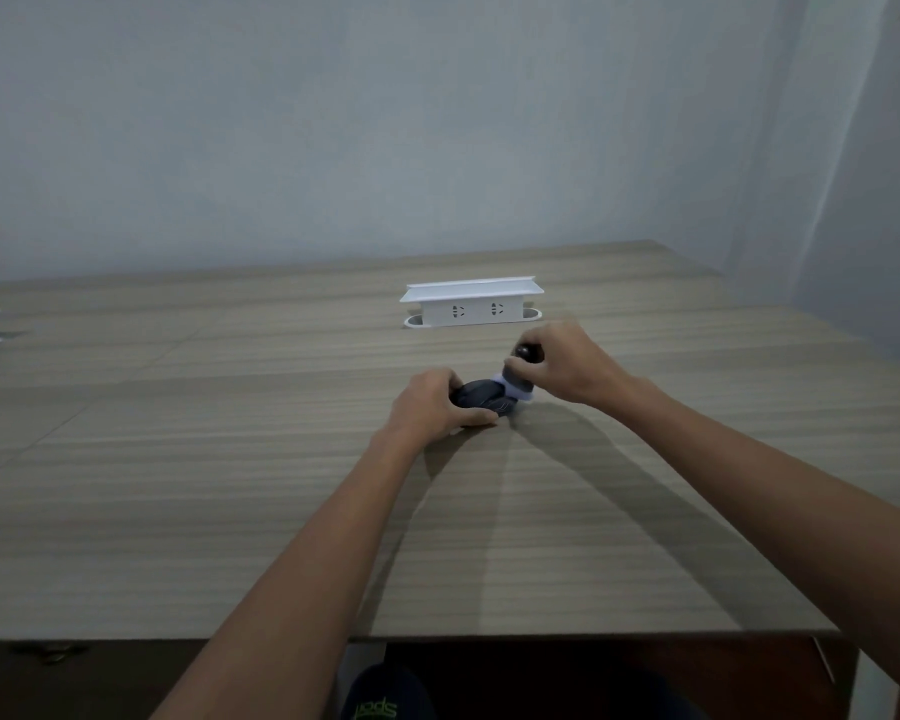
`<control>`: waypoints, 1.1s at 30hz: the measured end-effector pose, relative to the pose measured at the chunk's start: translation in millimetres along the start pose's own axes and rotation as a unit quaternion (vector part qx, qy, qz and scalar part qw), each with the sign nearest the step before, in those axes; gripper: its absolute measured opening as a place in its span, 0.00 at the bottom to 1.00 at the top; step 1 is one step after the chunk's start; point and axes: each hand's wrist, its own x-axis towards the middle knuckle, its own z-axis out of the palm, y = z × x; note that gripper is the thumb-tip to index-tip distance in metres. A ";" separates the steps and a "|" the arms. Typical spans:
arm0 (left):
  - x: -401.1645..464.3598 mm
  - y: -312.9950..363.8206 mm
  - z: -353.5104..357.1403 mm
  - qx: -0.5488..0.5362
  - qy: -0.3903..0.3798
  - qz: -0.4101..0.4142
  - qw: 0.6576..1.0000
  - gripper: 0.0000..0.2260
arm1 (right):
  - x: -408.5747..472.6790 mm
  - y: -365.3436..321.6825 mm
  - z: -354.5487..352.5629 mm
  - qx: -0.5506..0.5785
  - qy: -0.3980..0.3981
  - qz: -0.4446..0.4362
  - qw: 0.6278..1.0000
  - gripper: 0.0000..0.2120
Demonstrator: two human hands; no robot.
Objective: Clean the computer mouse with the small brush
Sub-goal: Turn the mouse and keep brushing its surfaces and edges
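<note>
While both bare forearms reach forward over the wooden worktop (230, 459), the head view shows the two hands meeting near its middle. The left hand (427, 407) is closed around the near and left side of the dark mouse (481, 400), with the thumb along its near edge and the fingers curled over its far side, pinning it flat on the worktop. Only the top and right end of the mouse show past that hand. The right hand (567, 363) sits just right of and slightly beyond the mouse, its fingers pinched shut on the dark round handle of the small brush (520, 379). The brush stands roughly upright, and its pale bristles press against the right end of the mouse, down where it meets the worktop. Farther back, well apart from the hands, a white socket box (471, 304) stands on the worktop before a plain pale wall (333, 122).
</note>
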 end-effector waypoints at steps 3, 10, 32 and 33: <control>2.6 1.6 -1.4 -0.016 -0.011 -0.001 1.000 0.26 | 0.5 2.3 -0.4 -0.006 0.013 0.008 1.000 0.10; 8.3 0.8 -14.0 -0.086 -0.064 0.034 0.994 0.17 | -3.1 2.7 5.1 0.059 0.045 0.042 0.996 0.06; 28.3 -1.2 0.0 -0.140 -0.046 0.024 0.989 0.09 | -11.1 13.4 0.8 0.026 0.045 0.107 0.993 0.07; 28.7 -1.5 0.5 -0.145 -0.045 0.022 0.988 0.08 | -11.4 12.0 -0.1 0.037 0.042 0.096 0.994 0.07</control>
